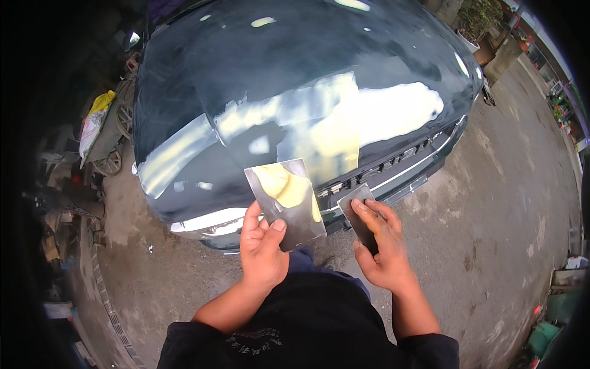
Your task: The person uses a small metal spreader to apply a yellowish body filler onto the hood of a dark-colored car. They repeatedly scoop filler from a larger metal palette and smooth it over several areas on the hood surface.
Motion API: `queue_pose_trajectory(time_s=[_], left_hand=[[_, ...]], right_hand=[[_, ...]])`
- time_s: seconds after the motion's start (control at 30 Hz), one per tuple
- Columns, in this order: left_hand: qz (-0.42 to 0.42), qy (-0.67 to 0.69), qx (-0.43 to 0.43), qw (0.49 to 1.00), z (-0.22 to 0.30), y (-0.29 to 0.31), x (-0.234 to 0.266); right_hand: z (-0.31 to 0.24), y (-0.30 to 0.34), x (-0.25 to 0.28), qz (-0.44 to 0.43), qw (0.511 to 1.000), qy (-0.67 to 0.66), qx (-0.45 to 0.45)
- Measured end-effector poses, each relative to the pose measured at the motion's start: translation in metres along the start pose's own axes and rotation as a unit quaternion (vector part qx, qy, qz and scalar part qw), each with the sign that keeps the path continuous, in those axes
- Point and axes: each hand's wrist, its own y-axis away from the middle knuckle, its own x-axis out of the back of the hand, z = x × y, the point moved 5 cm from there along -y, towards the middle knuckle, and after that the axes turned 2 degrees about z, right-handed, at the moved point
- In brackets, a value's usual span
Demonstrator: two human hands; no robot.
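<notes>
Grey, stained ground [479, 234] lies on both sides of the hands, and a dark car [172, 135] stands beyond them with its front turned to the person. Left hand [264, 252] is closed at the edge of a flat plate [301, 227]: the thumb presses on the upper face, and the other fingers go partly behind. Yellow paste [278, 183] lies on the far half of this plate. Right hand [386, 246] is half curled and holds a thin dark blade [352, 212], with fingertips laid on its face and the thumb at its near edge. Blade and plate are near each other, but apart.

Just beyond the plate, a pale yellow patch [337, 132] covers a part of the hood; further right, beyond the right hand, is a bright white patch [399, 111]. Grille [402, 157] of the car is beyond the blade. Far to the left of the left hand there is a cart [106, 138] with a yellow and white sack [95, 117]. Far beyond the right hand, a plant [479, 19] grows in a pot.
</notes>
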Motion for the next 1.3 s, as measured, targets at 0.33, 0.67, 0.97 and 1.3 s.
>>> queue_pose_trajectory(time_s=[0.33, 0.67, 0.97, 1.3], left_hand=[[-0.040, -0.098, -0.061, 0.993, -0.007, 0.003, -0.009], [-0.081, -0.168, -0.026, 0.982, -0.018, 0.012, -0.042], [-0.130, -0.379, -0.266, 0.877, 0.013, 0.007, -0.033], [-0.111, -0.069, 0.100, 0.986, -0.029, -0.010, 0.023]], right_hand=[[-0.021, -0.001, 0.011, -0.078, 0.974, 0.184, 0.109], [-0.038, -0.014, 0.026, 0.014, 0.983, 0.126, 0.131], [0.013, -0.027, 0.052, -0.020, 0.993, 0.108, 0.039], [0.085, -0.187, 0.085, -0.026, 0.963, 0.264, -0.039]])
